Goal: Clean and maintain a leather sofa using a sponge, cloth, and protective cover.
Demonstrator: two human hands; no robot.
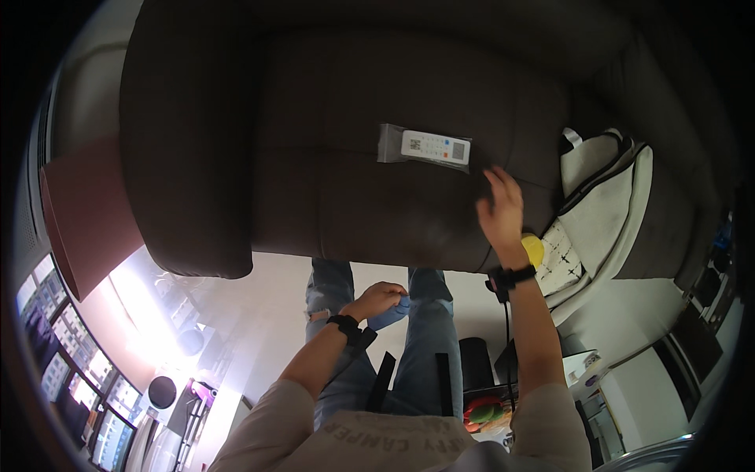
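My left hand (377, 300) is closed around a small blue cloth (389, 317), held in front of my knees. Above the seat of a dark brown sofa (365, 212), my right hand (501, 212) is slightly blurred, with its fingers apart and nothing in them. A white remote control (433, 147) in a clear plastic bag (390, 144) lies on the seat, just beyond the right fingertips and to their left. Beside my right wrist shows a yellow object (532, 251), partly hidden by the wrist.
A pale blanket or garment with dark trim (604, 189) is heaped on the sofa at right, near a white patterned cloth (560, 256). The sofa's armrest (189, 147) rises at left, beside a reddish-brown panel-like object (88, 206). A black cable (507, 336) hangs from my right wrist strap.
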